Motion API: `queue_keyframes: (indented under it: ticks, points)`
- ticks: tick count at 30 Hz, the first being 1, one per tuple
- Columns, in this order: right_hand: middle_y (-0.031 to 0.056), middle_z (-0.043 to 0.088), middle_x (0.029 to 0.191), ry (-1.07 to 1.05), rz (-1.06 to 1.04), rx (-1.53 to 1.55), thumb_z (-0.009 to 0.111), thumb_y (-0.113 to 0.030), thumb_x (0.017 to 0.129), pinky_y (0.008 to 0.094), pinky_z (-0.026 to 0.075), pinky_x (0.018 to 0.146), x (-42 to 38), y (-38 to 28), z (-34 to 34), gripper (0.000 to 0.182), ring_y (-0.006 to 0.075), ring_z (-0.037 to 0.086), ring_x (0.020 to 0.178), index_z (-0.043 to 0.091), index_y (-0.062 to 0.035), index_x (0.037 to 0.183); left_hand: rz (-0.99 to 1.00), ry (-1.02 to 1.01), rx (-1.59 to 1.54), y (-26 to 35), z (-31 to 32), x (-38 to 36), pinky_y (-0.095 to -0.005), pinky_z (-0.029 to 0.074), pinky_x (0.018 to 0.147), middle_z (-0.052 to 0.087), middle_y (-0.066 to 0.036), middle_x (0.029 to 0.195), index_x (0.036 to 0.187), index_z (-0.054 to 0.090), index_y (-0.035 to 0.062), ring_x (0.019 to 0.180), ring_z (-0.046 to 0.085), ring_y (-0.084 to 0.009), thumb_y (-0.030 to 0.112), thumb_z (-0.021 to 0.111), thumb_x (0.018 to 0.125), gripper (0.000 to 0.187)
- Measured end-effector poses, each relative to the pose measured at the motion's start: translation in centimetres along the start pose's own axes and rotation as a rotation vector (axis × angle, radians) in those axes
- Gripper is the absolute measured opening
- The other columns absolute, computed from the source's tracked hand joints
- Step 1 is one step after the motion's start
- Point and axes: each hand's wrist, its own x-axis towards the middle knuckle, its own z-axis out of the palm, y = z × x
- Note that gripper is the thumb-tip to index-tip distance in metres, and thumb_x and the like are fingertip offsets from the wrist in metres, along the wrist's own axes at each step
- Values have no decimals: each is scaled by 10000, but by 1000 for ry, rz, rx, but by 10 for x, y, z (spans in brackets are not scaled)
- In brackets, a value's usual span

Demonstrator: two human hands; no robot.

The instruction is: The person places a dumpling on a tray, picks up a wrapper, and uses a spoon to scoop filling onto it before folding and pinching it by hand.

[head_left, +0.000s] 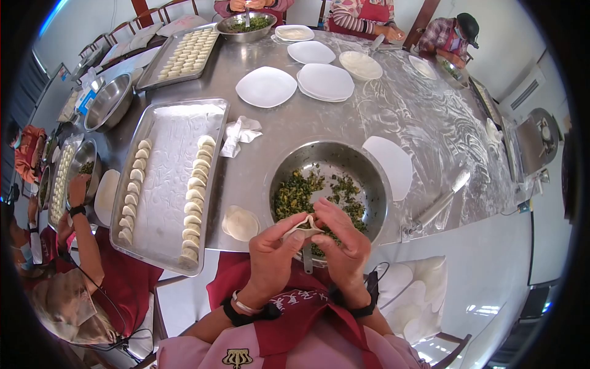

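Observation:
A half-folded dumpling (305,227) is pinched between my two hands, its wrapper gathered at the top with a gap still showing. My left hand (270,253) grips its left side, and my right hand (345,246) closes on the right side with thumb and fingers. Just behind them is a steel bowl (376,178) of chopped green and yellow filling (301,190). A metal handle (308,259) pokes out below my hands, its other end hidden. Left of the bowl lies a stack of round wrappers (240,223).
A metal tray (166,178) with two rows of dumplings stands to the left, beside a crumpled napkin (241,135). White plates (266,87) lie further back. A rolling pin (439,200) rests on the floury right side. Co-workers sit around the table; one person's arm (86,246) reaches in at left.

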Motion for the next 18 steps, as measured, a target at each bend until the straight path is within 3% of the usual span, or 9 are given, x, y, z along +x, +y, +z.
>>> queue_keyframes:
  ticks: [5, 11, 14, 18]
  points:
    - [178, 675, 1256, 19, 83, 82, 768, -34, 796, 401, 458, 1060, -3, -3, 0, 308, 328, 592, 1266, 712, 15, 1095, -1, -15, -47, -4, -3, 0, -324, 556, 967, 651, -156, 1239, 1293, 595, -77, 1116, 636, -194, 1, 586, 982, 321]
    - [174, 691, 1214, 39, 41, 86, 774, 4, 781, 421, 475, 1037, -5, 1, 5, 240, 339, 613, 1229, 726, -9, 1016, 19, -9, 44, -6, -6, 0, -282, 522, 965, 650, -129, 1241, 1272, 616, -75, 1112, 623, -165, -15, 599, 968, 310]
    - [172, 681, 1236, -13, -82, 13, 766, 3, 790, 392, 496, 1001, -2, 10, 0, 261, 311, 637, 1184, 722, -19, 1046, 22, -54, 96, -4, -8, 1, -277, 510, 967, 651, -128, 1239, 1267, 623, -72, 1112, 620, -161, -18, 601, 965, 308]
    - [169, 661, 1277, -59, 220, 74, 764, -11, 800, 346, 516, 951, 2, -7, -5, 292, 262, 657, 1131, 707, -22, 1086, 19, -130, 72, -3, -13, 3, -287, 504, 980, 653, -145, 1244, 1291, 606, -70, 1121, 626, -171, -9, 604, 967, 330]
